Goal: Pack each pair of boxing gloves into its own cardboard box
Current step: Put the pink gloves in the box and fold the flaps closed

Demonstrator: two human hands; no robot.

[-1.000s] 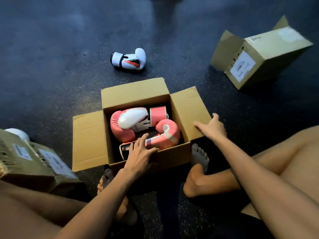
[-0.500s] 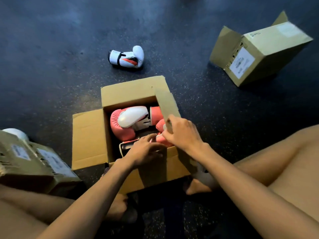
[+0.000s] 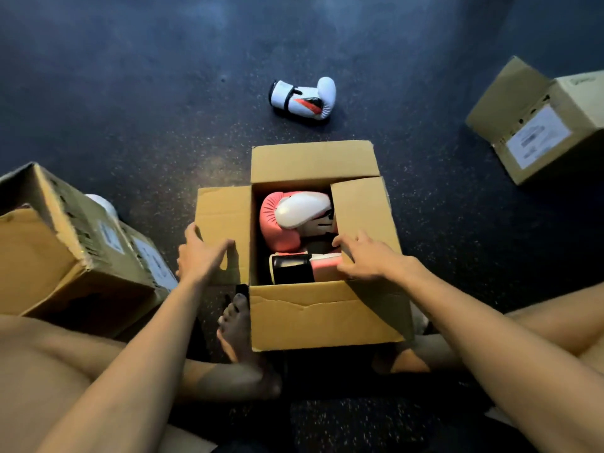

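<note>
A cardboard box [image 3: 327, 318] stands on the dark floor between my legs. Inside lie two pink and white boxing gloves [image 3: 294, 220], one partly under the right flap. My right hand [image 3: 366, 256] presses that right flap [image 3: 362, 207] down over the box with fingers spread. My left hand [image 3: 199, 253] holds the near edge of the left flap [image 3: 225, 214], which lies spread outward. The far flap stands open. A white boxing glove [image 3: 305, 98] with a red mark lies alone on the floor beyond the box.
A second cardboard box [image 3: 65, 256] lies on its side at the left, something white showing behind it. A third box [image 3: 549, 125] with a label sits at the far right. My bare feet and legs flank the middle box.
The right flap has been folded down over the gloves by my right hand. My left hand left the front of the box and went to the left flap.
</note>
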